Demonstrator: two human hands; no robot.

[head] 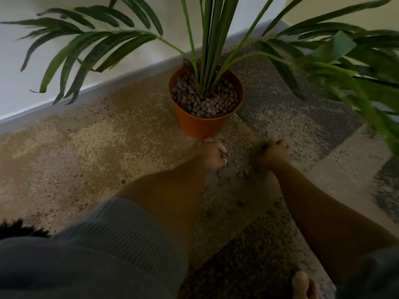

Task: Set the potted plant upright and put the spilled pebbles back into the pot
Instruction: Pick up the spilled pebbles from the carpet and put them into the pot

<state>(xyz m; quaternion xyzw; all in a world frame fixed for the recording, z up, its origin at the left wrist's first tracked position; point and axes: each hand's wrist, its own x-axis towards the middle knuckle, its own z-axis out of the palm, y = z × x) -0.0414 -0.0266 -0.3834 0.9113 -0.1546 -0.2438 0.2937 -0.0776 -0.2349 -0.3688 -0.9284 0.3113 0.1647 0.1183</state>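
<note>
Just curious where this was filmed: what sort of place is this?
Probably a room in a home: a patchy beige and grey carpet, a white wall with grey skirting board, and a palm-like plant in an orange plastic pot.

Person, seen from a head-worn camera.
Left arm: grey-blue ribbed knit sleeve (129, 227), pushed up above the elbow, cuff edge wide and loose; forearm bare from cuff to left hand (212, 155).
Right arm: forearm bare up to the right hand (274, 153); a dark cloth edge shows near the elbow, detail unclear.
Hands: no gloves, rings or watch visible.
Torso: dark blue-grey garment (64, 270), smooth weave.
Feet: bare toes (304, 285), well behind the right hand.
</note>
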